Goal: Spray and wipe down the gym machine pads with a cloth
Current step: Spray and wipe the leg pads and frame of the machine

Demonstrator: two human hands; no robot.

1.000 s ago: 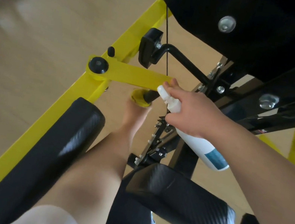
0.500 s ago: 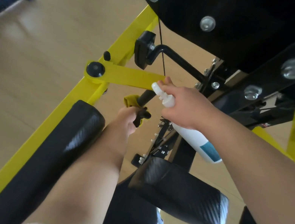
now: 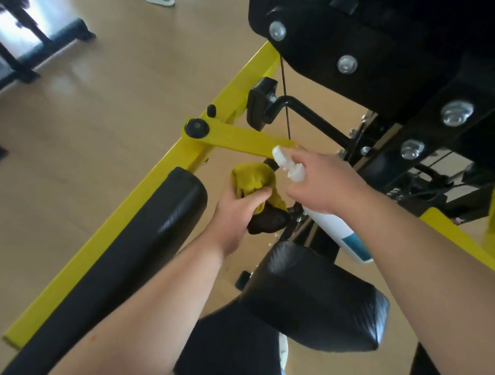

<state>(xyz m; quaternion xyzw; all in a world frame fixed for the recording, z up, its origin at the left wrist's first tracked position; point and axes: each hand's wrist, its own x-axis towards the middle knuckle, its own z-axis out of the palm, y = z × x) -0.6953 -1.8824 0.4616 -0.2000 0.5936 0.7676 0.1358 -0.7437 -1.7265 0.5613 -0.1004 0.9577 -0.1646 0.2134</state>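
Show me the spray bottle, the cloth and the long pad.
spray bottle [image 3: 329, 224], head view, white body
cloth [image 3: 253, 176], head view, bunched yellow top
long pad [image 3: 143, 245], head view, upper surface

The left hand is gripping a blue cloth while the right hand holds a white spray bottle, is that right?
Not quite. The cloth is yellow, not blue. The head view shows the left hand gripping the yellow cloth while the right hand holds the white spray bottle.
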